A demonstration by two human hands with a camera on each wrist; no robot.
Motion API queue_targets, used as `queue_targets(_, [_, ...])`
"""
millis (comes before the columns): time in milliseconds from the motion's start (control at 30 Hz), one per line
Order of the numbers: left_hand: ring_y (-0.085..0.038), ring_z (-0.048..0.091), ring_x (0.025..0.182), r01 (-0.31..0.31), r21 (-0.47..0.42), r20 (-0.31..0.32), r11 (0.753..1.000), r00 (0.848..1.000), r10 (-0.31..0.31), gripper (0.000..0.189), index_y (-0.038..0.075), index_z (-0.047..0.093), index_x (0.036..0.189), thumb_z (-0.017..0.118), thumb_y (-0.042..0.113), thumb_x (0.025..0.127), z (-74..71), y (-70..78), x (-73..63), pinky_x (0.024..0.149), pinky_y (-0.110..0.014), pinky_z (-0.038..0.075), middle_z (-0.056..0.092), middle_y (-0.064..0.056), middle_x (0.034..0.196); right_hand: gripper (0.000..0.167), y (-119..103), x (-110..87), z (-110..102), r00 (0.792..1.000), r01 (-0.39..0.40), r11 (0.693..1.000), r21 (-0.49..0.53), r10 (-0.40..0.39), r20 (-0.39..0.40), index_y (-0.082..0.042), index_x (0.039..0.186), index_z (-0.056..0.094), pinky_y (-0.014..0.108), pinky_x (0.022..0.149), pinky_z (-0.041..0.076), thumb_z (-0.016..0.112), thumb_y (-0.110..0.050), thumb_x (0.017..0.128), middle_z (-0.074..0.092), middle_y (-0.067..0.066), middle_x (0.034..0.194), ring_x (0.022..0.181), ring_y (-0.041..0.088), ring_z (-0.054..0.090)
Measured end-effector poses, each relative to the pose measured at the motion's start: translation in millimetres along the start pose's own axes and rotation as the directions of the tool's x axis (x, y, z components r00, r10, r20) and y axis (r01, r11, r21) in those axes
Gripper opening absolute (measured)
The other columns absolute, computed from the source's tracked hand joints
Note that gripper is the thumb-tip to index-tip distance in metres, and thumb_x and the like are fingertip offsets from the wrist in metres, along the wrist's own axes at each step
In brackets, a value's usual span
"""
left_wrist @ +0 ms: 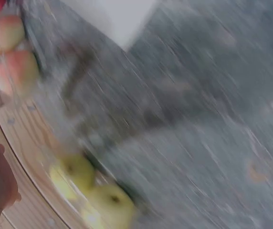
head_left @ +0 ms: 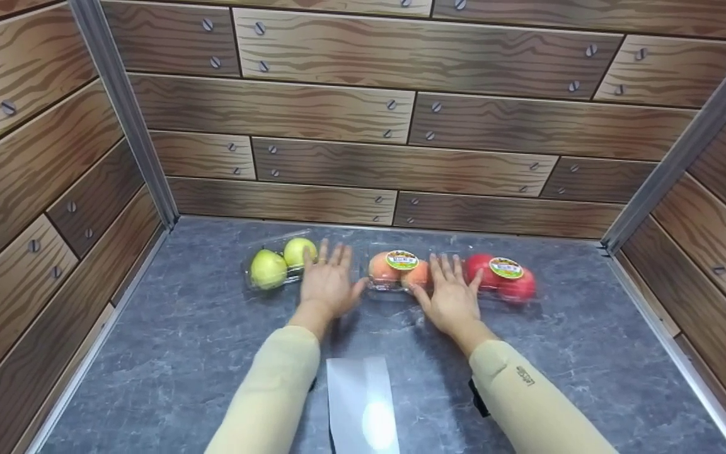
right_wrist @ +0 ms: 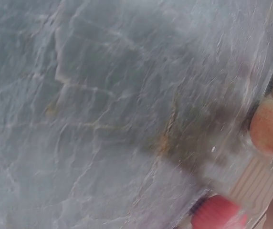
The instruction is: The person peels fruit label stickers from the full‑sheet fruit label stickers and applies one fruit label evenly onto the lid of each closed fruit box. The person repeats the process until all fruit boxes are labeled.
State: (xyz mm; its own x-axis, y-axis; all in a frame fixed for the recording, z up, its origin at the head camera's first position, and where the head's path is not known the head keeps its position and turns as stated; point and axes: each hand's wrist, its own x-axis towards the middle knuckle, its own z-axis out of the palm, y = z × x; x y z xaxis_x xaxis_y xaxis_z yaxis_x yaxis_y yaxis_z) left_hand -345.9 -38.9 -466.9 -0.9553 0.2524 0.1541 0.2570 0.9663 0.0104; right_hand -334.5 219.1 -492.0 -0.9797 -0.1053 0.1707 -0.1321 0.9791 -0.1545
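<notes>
My left hand [head_left: 326,284] is spread flat, fingers straight, beside a clear plastic pack of two yellow-green fruits [head_left: 268,270], apples or pears. Whether its fingertips touch that pack I cannot tell. My right hand [head_left: 454,299] has its fingers spread between a clear pack of peaches [head_left: 385,271] and a clear pack of red fruits [head_left: 517,287]. Nothing is gripped in either hand. The peach pack and the red pack each carry an oval label. In the left wrist view, blurred, the green fruits [left_wrist: 109,205] lie below the peaches [left_wrist: 17,71]. The right wrist view shows a peach [right_wrist: 270,126] and a red fruit [right_wrist: 217,212].
A pale, shiny flat-sided object [head_left: 362,397] lies between my forearms at the front. The grey marbled tabletop [head_left: 167,353] meets wood-patterned walls [head_left: 325,113] at the back and both sides, with metal edging [head_left: 646,302] along the corners.
</notes>
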Motion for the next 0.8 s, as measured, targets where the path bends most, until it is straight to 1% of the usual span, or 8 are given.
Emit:
queue_targets(67, [-0.038,0.021,0.16,0.029,0.0,-0.006,1.0,1.0,-0.029,0.083,0.012,0.035,0.166,0.043,0.068,0.105,-1.2,-16.8,-5.4,0.126,-0.068,0.008,0.034,-0.008,0.17,0.088,-6,3.5,2,1.0,0.003,1.0,0.014,-0.003,-0.004,-0.006,0.168,0.028,0.08,0.119,-0.001,0.046,-0.065,0.105,0.029,0.019,0.171,0.16,0.044,0.017])
queue_targets(167, [-0.04,0.025,0.159,0.069,-0.018,-0.035,0.997,0.997,-0.07,0.083,0.01,0.037,0.165,0.046,0.066,0.105,-2.8,-41.0,-12.5,0.125,-0.07,0.007,0.037,-0.01,0.169,0.09,-17,9.3,3,1.0,0.01,0.999,0.035,-0.01,-0.011,-0.007,0.168,0.029,0.079,0.12,-0.002,0.047,-0.068,0.104,0.028,0.02,0.171,0.161,0.042,0.015])
queue_targets(300, [-0.043,0.028,0.157,0.112,-0.048,-0.068,0.993,0.991,-0.116,0.084,0.008,0.039,0.164,0.05,0.065,0.104,-3.9,-69.9,-22.2,0.125,-0.071,0.007,0.04,-0.014,0.167,0.09,-34,16.9,5,0.999,0.031,0.997,0.068,-0.029,-0.02,-0.008,0.168,0.029,0.077,0.119,-0.008,0.048,-0.068,0.103,0.025,0.019,0.172,0.161,0.041,0.013])
queue_targets(367, [-0.043,0.028,0.157,0.131,-0.05,-0.07,0.99,0.989,-0.134,0.084,0.008,0.039,0.164,0.05,0.065,0.103,-3.7,-82.7,-27.4,0.125,-0.071,0.006,0.04,-0.014,0.167,0.09,-43,20.0,6,0.999,0.045,0.995,0.086,-0.043,-0.023,-0.008,0.168,0.03,0.076,0.119,-0.01,0.05,-0.067,0.103,0.025,0.018,0.172,0.161,0.041,0.013])
queue_targets(500, [-0.044,0.027,0.157,0.155,-0.058,-0.05,0.986,0.986,-0.158,0.085,0.007,0.038,0.164,0.051,0.065,0.104,-2.2,-103.8,-37.4,0.125,-0.072,0.005,0.04,-0.014,0.167,0.09,-59,25.0,9,0.998,0.065,0.993,0.1,-0.062,-0.025,-0.009,0.168,0.03,0.075,0.121,-0.009,0.053,-0.067,0.102,0.025,0.018,0.172,0.161,0.04,0.014])
queue_targets(567, [-0.045,0.025,0.158,0.168,-0.065,-0.039,0.984,0.985,-0.17,0.084,0.007,0.038,0.164,0.051,0.064,0.104,-1.9,-113.3,-41.5,0.124,-0.072,0.004,0.04,-0.014,0.167,0.091,-67,27.9,10,0.997,0.076,0.993,0.092,-0.075,-0.022,-0.01,0.168,0.029,0.075,0.122,-0.005,0.051,-0.069,0.102,0.025,0.018,0.172,0.161,0.039,0.015])
queue_targets(633, [-0.046,0.024,0.158,0.177,-0.078,-0.037,0.981,0.983,-0.181,0.085,0.005,0.038,0.164,0.051,0.063,0.104,-2.5,-122.3,-45.0,0.124,-0.072,0.003,0.04,-0.015,0.167,0.092,-77,32.2,11,0.996,0.091,0.992,0.089,-0.09,-0.015,-0.01,0.169,0.028,0.075,0.122,-0.005,0.05,-0.069,0.102,0.024,0.018,0.173,0.161,0.039,0.014])
queue_targets(800, [-0.048,0.024,0.157,0.217,-0.091,-0.025,0.972,0.975,-0.22,0.086,0.004,0.038,0.163,0.049,0.065,0.104,-3.3,-145.0,-55.2,0.123,-0.073,0.002,0.038,-0.017,0.167,0.092,-106,44.6,14,0.992,0.122,0.99,0.065,-0.124,0.02,-0.012,0.17,0.025,0.073,0.121,-0.011,0.045,-0.072,0.102,0.018,0.016,0.174,0.162,0.036,0.009])
